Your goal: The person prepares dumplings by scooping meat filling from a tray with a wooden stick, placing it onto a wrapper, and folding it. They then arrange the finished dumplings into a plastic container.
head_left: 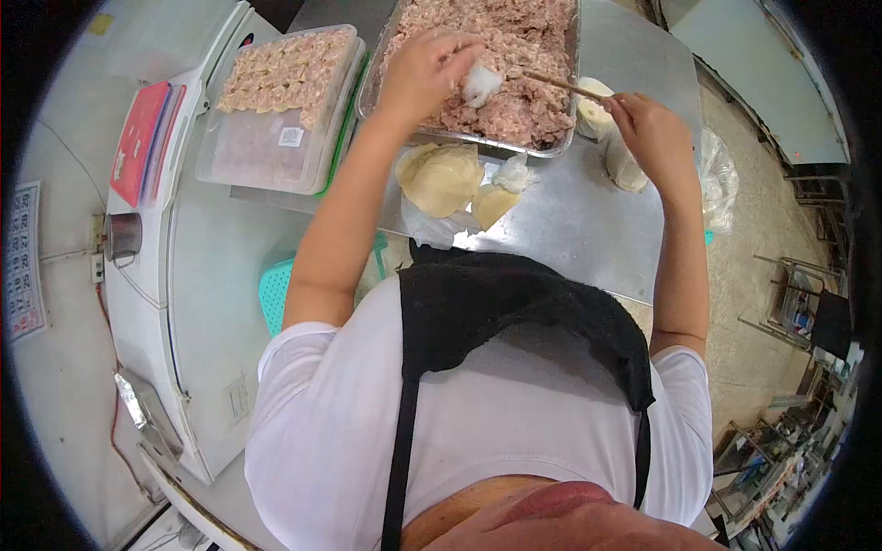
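My left hand (430, 75) is over the left side of a metal tray (548, 151) of pinkish ground meat (514, 37). Its fingers are curled at a crumpled white piece (481, 85) that looks like thin plastic; the exact grip is partly hidden. In my right hand (649, 129), a thin brown stick (565, 85) is pinched, its far end reaching to the meat. On the near side of the tray lie a stack of round yellowish dumpling wrappers (439, 179) and a smaller stack of wrappers (494, 204), with crumpled white plastic (513, 173) against it.
Stacked clear containers (248, 147) stand at left, the upper one holding rows of dumplings (276, 73). Right of the tray, pale round stacks (593, 106) and a wrapped bundle (627, 167) sit on the metal table (588, 234). A white freezer (216, 275) is on the left.
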